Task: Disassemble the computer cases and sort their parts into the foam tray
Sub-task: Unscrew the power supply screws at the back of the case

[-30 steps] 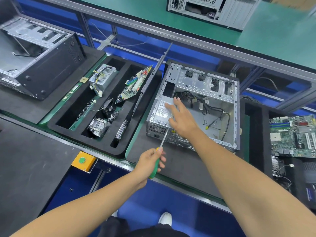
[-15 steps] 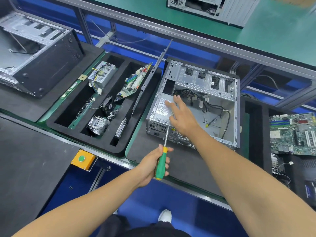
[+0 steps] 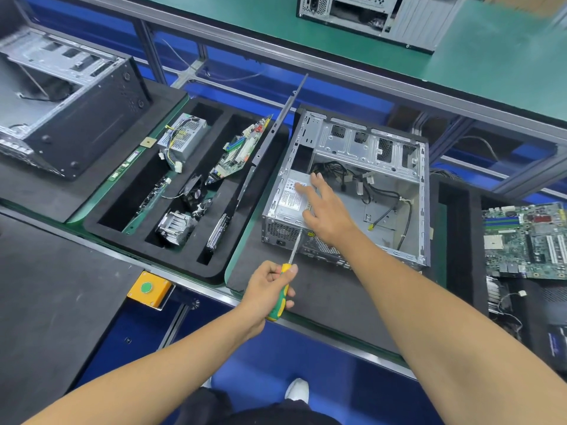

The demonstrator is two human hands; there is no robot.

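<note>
Gripping screwdriver (image 3: 282, 289), left hand (image 3: 266, 289); right hand (image 3: 325, 210) flat, hiding power supply (image 3: 290, 199).

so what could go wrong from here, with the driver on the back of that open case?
1. The left hand holds the screwdriver far back on its handle; the tip could slip off the case rear.
2. The right hand rests open on the power supply; once unscrewed, it may shift or drop.
3. Cables lie loose in the case and may snag when the supply lifts out.
</note>
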